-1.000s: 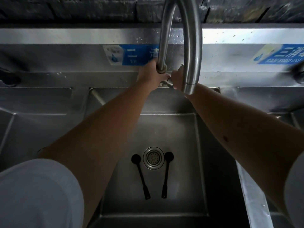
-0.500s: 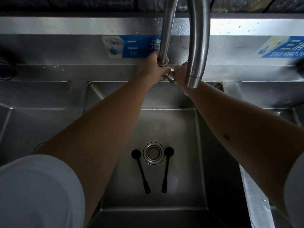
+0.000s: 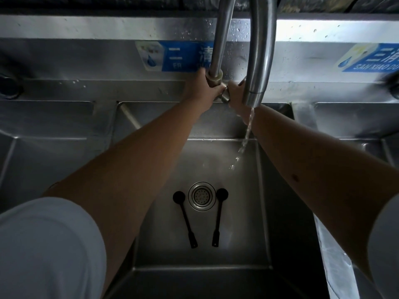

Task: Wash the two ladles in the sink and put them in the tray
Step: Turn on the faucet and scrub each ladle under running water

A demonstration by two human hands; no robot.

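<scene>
On the left, the person's left hand (image 3: 201, 87) is clenched around the base of the tall curved stainless-steel faucet (image 3: 218, 39), just under its brass-coloured collar. Below and between the outstretched arms, the deep stainless-steel sink basin (image 3: 264, 212) holds both things to be washed: the left black long-handled ladle (image 3: 184, 216) lies flat on the floor with its bowl just beside the round perforated metal drain strainer (image 3: 201, 196), and the right black long-handled ladle (image 3: 218, 216) lies on the strainer's other side, handles pointing back toward the person. The two are apart, dry-looking and untouched.

Further right, the right hand (image 3: 236, 93) reaches the valve behind the spout; it seems closed on the small lever there, though the spout hides most of the grip.

What is new is the water: half a second ago the spout was dry, and now a thin stream of water (image 3: 246, 137) falls from its mouth, past the right wrist, breaking into drops above the basin floor. It lands toward the back right, well short of the ladles.

So I judge the tap-opening step to be just succeeding and the washing itself not begun. No tray is in view from here.
</scene>
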